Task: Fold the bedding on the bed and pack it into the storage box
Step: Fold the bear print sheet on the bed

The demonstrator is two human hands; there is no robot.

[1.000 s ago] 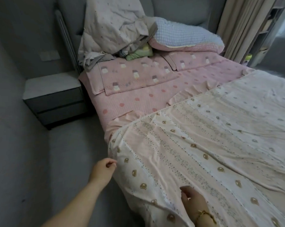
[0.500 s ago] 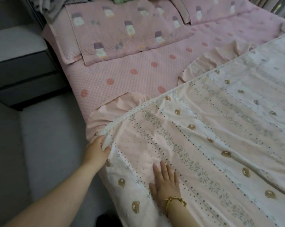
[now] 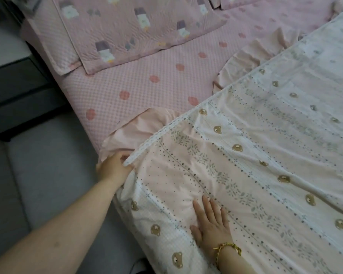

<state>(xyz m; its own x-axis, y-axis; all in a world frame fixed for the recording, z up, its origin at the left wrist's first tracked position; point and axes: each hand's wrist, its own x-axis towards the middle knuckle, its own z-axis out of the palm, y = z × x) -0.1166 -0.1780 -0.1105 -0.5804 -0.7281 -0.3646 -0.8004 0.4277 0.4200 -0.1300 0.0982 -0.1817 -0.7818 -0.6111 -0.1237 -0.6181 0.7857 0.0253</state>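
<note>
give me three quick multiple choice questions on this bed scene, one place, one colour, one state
1. Where on the bear-print quilt is the left hand? A its corner B its middle C nowhere on it
2. The bracelet is A silver B red C gold
3. The right hand is A a fist B flat, fingers straight C pinching a fold
Key: 1 A, it grips the trimmed corner; 2 C, it looks gold on the right wrist; 3 B, the palm lies on the quilt.
</note>
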